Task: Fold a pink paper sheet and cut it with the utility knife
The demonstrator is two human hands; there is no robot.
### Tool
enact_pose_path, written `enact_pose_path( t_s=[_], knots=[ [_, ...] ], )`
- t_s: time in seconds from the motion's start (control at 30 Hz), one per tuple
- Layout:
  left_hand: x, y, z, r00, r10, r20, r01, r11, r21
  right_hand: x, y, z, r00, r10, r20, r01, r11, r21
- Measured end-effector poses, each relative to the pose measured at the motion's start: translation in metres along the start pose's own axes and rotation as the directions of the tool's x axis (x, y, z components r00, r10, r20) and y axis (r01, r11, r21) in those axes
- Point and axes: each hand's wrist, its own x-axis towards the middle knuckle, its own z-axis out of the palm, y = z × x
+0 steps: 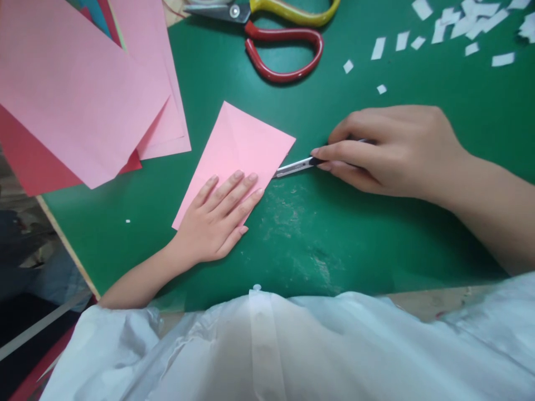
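A crinkled, translucent white plastic apron (292,345) with a flat central strip covers the torso at the green mat's (376,239) near edge; both forearms are bare.

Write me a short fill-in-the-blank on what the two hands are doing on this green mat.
The left hand lies flat on a folded sheet of ____ paper.
The right hand holds a thin ____, tip at the paper's edge.
The scissors lie ____ the hands' reach, untouched.

Missing words: pink; knife; beyond

Pink folded paper (238,150); green mat (376,234); red-yellow scissors (284,33); white scraps (460,25).
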Motion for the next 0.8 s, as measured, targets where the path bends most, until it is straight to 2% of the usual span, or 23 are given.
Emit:
enact_pose_path(
  t_s=[0.1,0.17,0.57,0.8],
  knots=[
    [0.0001,0.0002,-0.0002,1.0,-0.002,-0.002,0.002,1.0,-0.007,0.0005,0.0012,-0.0003,0.994,-0.084,-0.076,0.079,0.995,-0.062],
    [0.0002,0.0,0.0004,1.0,-0.003,-0.002,0.003,1.0,-0.004,0.0005,0.0032,-0.0007,0.991,-0.105,-0.081,0.1,0.993,-0.057],
    [-0.001,-0.0016,0.0021,0.999,-0.053,-0.002,0.052,0.996,-0.075,0.0033,0.0011,-0.0033,0.996,-0.087,0.014,0.088,0.994,-0.067],
    [-0.0003,-0.0008,0.0013,1.0,0.006,-0.013,-0.005,1.0,0.015,0.0014,0.0059,-0.0026,0.995,-0.103,-0.014,0.103,0.994,-0.042]
  ],
)
